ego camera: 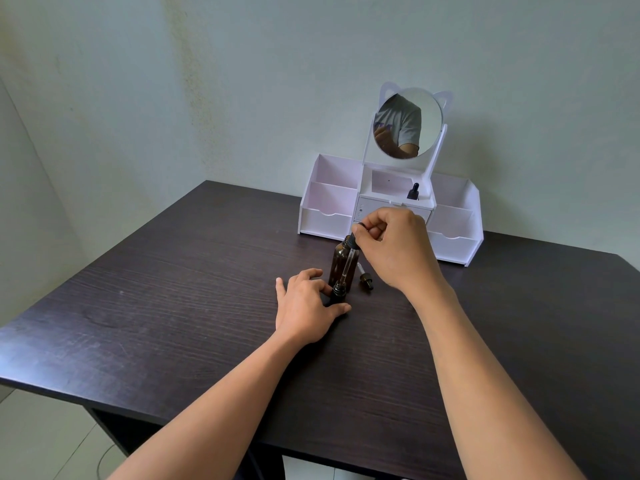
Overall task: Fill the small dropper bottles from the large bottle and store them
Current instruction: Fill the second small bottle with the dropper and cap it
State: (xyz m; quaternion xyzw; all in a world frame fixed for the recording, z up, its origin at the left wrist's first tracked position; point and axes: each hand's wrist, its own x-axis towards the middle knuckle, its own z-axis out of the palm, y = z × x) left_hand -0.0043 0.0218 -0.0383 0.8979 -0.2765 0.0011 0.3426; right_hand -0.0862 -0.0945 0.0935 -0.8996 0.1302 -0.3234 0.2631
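The left hand (308,303) grips the small dark dropper bottle (337,295) between thumb and fingers. This pins it upright on the dark wood-grain surface (173,306), so its narrow neck cannot shift. The right hand (394,247) pinches the black bulb of a clear glass pipette (349,263), whose tip sits at that neck, seemingly to deliver liquid (whether any flows cannot be told). The large amber glass bottle (336,261) stands just behind, keeping each trip short. A loose black-capped dropper (365,280) lies beside it, probably the small bottle's own, set aside during filling. Another small capped bottle (412,191) already stands in the white cat-eared mirror organiser (325,220).
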